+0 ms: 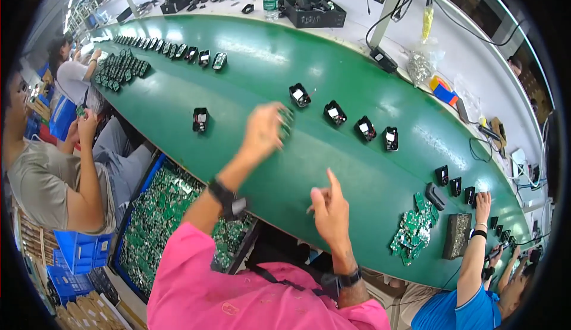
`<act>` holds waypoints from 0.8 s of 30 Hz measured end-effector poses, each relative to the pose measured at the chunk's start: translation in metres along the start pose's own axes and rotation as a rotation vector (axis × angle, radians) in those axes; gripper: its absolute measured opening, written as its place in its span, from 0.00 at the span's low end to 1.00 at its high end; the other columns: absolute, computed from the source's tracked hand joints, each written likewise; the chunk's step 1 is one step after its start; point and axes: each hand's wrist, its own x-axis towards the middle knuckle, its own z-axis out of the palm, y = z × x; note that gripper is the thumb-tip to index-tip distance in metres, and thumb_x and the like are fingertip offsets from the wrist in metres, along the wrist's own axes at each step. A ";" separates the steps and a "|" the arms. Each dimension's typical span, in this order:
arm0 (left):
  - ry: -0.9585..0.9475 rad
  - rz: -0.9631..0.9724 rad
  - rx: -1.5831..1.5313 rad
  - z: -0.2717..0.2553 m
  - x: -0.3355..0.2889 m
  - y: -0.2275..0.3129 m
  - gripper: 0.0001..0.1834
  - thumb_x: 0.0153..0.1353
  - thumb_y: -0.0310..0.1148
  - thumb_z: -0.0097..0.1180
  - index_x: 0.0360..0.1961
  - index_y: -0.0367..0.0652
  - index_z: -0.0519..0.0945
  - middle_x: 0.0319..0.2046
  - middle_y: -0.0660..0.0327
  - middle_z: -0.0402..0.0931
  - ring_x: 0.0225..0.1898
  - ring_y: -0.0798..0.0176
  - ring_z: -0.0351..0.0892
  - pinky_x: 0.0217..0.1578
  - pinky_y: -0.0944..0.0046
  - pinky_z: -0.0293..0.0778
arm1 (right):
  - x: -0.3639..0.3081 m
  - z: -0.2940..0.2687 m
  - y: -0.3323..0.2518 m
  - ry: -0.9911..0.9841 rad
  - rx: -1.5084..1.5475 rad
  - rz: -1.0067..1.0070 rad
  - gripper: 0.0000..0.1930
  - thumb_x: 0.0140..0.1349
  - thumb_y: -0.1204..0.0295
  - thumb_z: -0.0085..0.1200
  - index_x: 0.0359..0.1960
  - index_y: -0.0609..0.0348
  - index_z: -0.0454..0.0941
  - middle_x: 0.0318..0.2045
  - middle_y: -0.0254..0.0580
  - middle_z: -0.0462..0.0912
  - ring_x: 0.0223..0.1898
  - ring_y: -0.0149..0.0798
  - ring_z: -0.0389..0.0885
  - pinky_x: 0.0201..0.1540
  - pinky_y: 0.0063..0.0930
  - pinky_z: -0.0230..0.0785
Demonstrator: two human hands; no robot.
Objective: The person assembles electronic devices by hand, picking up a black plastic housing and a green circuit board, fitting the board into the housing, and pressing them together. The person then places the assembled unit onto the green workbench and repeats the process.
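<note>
Green circuit board (286, 122), small and blurred, sits pinched in the fingertips of the left hand (262, 132), raised over the green worktop (267, 56). Just past that grip, up and to the right, lies the nearest black housing (300, 95), the first of a row that runs on rightward, each one well apart from the next. The left hand is clearly the nearer one. The right hand (330, 211) hangs back near the worktop's near edge, its grip loose and holding nothing, forefinger up. The bin of green boards (160, 211) lies below the left forearm.
</note>
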 end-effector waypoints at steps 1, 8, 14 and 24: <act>0.021 -0.110 -0.015 -0.015 0.039 -0.025 0.18 0.73 0.33 0.46 0.60 0.37 0.74 0.37 0.52 0.81 0.16 0.63 0.80 0.14 0.65 0.76 | -0.008 -0.009 0.009 -0.032 -0.025 0.012 0.25 0.70 0.72 0.54 0.66 0.68 0.67 0.29 0.40 0.83 0.25 0.27 0.79 0.30 0.23 0.73; 0.248 -0.138 0.540 -0.076 0.186 -0.150 0.12 0.60 0.35 0.58 0.42 0.42 0.84 0.38 0.51 0.84 0.41 0.46 0.84 0.43 0.52 0.79 | -0.050 -0.075 0.025 0.130 -0.129 0.127 0.17 0.65 0.73 0.60 0.53 0.69 0.79 0.28 0.40 0.83 0.24 0.28 0.78 0.29 0.23 0.72; 0.439 -0.028 0.843 -0.043 0.182 -0.120 0.36 0.63 0.47 0.58 0.66 0.35 0.69 0.63 0.39 0.69 0.61 0.38 0.72 0.59 0.44 0.69 | -0.079 -0.163 0.064 0.650 -0.695 -0.004 0.13 0.62 0.73 0.62 0.47 0.66 0.83 0.25 0.42 0.79 0.24 0.34 0.76 0.28 0.26 0.69; 0.077 0.093 0.591 0.039 0.091 -0.024 0.35 0.49 0.45 0.73 0.56 0.36 0.78 0.48 0.48 0.81 0.47 0.46 0.82 0.51 0.53 0.76 | -0.024 -0.185 0.067 0.654 -1.052 0.235 0.23 0.55 0.64 0.69 0.49 0.65 0.79 0.46 0.54 0.76 0.45 0.56 0.79 0.46 0.46 0.73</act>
